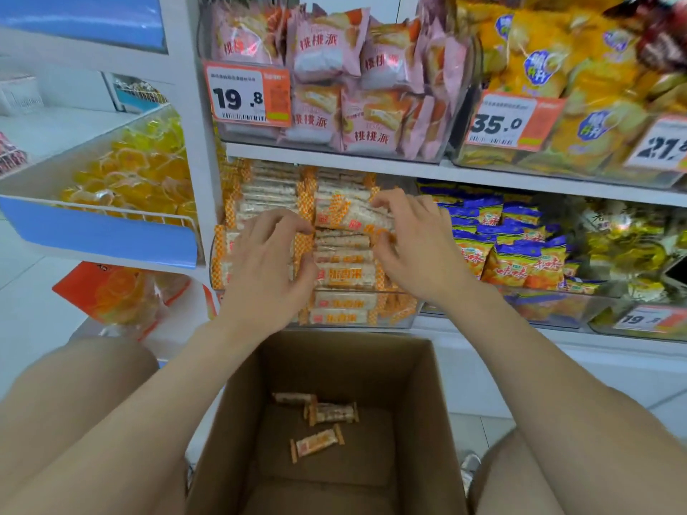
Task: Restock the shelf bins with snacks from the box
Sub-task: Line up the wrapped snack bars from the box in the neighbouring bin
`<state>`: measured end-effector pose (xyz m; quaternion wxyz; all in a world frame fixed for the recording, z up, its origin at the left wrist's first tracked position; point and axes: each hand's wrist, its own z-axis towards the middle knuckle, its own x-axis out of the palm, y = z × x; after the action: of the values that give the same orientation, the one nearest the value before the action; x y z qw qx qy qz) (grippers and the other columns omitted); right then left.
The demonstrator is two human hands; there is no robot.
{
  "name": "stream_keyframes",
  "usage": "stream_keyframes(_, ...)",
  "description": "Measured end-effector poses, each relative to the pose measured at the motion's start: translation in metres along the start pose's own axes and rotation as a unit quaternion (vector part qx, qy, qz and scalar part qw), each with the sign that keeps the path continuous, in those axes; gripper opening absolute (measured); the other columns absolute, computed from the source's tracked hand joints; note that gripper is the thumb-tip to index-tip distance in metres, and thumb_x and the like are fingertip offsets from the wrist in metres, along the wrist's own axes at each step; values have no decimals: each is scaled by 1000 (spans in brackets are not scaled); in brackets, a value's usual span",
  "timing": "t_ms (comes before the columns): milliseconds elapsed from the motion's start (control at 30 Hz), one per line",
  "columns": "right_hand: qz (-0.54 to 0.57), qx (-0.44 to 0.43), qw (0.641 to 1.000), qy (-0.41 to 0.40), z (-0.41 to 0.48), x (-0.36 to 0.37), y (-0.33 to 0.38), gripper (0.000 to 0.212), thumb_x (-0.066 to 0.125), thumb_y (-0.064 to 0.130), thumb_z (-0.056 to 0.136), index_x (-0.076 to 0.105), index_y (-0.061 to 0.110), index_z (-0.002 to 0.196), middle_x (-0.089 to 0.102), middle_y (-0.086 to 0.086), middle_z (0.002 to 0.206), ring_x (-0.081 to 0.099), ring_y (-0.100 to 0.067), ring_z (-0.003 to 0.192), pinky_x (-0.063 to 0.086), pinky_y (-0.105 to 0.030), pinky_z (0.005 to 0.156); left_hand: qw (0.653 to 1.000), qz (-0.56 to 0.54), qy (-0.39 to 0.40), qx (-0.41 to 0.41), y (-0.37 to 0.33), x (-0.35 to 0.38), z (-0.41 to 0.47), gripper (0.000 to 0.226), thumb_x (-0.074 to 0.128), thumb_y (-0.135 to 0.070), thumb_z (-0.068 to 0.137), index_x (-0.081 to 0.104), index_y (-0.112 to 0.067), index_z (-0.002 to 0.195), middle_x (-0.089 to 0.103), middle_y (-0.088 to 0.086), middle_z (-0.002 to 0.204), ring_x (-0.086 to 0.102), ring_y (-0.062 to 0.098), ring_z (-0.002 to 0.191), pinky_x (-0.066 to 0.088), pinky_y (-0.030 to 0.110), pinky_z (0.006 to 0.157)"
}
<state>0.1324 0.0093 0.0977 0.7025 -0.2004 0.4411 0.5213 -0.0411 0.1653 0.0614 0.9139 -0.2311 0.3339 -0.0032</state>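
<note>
Shelf bin [413,317] looks nearly full; left hand [267,265] and right hand [416,250] each grip snack bars [349,217]; lay them flat along the front edge; box [420,403] holds three more.

An orange price tag [247,94] is hanging up high. A blue strip [100,232] is sitting low on the left.

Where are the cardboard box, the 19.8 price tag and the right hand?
cardboard box [420,421]: head view, on its inner right wall.
19.8 price tag [247,94]: head view, on the white part between the digits.
right hand [420,250]: head view, on the back of the hand.
</note>
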Motion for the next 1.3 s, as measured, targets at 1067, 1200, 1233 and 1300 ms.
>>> stream_keyframes(1067,-17,60,998,-20,17,34,6,45,57,15,100,57,16,145,53,-15,141,51,-37,129,47,-49,107,970,219,106,3,12,26,-2,58,55,-49,96,48,-24,147,40,8,160,29,39,151,21,64,119)
stream_keyframes(1200,38,61,996,-51,-6,6,28,23,59,14,94,70,20,113,63,1,108,61,-19,105,52,-35,91,984,172,8,41,-1,16,-7,37,62,-35,94,62,-17,126,56,8,134,49,35,127,37,51,102)
stream_keyframes(1233,65,61,996,-29,-15,-1,34,19,58,15,94,71,22,106,65,6,99,63,-15,95,53,-32,85,987,148,-11,56,-6,12,-12,26,64,-30,94,64,-16,115,59,6,119,53,31,113,40,46,92)
stream_keyframes(1300,105,71,990,66,-34,-6,43,19,55,17,94,72,24,97,67,10,84,63,-8,77,55,-29,71,991,101,38,79,-13,10,-30,12,64,-30,93,60,-19,98,59,-2,93,54,22,88,42,39,74)
